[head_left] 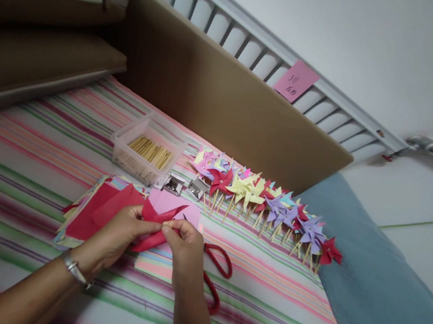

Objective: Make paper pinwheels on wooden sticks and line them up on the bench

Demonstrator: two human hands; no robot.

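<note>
The left forearm [41, 290] slants up from the lower left, bare, and the right forearm [193, 302] rises more steeply from the bottom edge, bare too. Both wrists bend little, and the two hands come together. The left hand [122, 229] has its thumb [149, 226] stretched toward the right, its other fingers mostly hidden. The right hand [188, 243] pinches with thumb and bent forefinger, their tips close beside the left thumb's tip.

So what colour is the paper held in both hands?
The paper is red, seen best in the head view.
</note>
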